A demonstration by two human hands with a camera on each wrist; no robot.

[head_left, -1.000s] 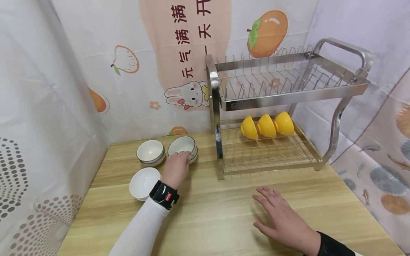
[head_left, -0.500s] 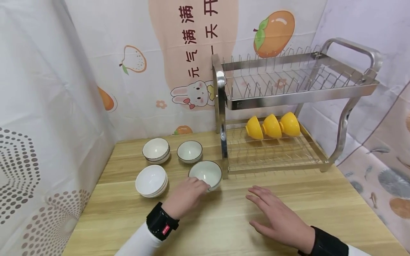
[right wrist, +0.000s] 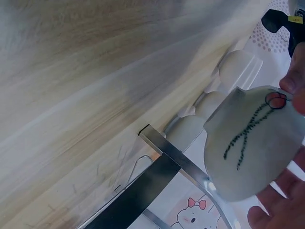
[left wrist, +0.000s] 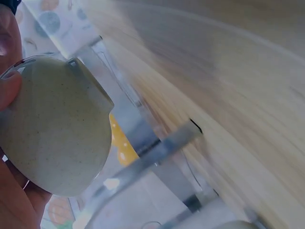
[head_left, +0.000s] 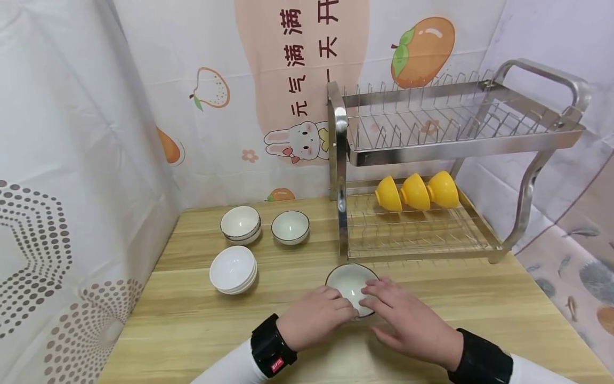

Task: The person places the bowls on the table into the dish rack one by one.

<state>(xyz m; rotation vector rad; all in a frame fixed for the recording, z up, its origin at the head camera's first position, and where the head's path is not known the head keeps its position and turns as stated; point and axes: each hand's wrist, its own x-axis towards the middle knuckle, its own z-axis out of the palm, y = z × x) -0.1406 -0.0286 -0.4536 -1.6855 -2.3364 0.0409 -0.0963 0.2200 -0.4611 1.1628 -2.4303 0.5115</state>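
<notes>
A pale bowl with a dark rim (head_left: 349, 281) is at the front middle of the wooden table (head_left: 192, 325), just before the rack. My left hand (head_left: 341, 308) grips its left rim, and my right hand (head_left: 373, 296) holds its right side. In the left wrist view the bowl's speckled grey outside (left wrist: 52, 129) fills the left, with a fingertip (left wrist: 8, 88) on its edge. The right wrist view shows the bowl's wall with a cherry drawing (right wrist: 252, 143) between my fingers (right wrist: 274, 210).
A two-tier steel dish rack (head_left: 455, 146) stands at the back right, with three yellow bowls (head_left: 415, 191) upside down on its lower tier. At the back left are a stack of white bowls (head_left: 232, 269), a dark-rimmed stack (head_left: 241, 223) and a single bowl (head_left: 290, 226).
My left hand lifted the top bowl off the dark-rimmed stack and brought it right and forward to the table's front. My right hand moved left onto the bowl.
</notes>
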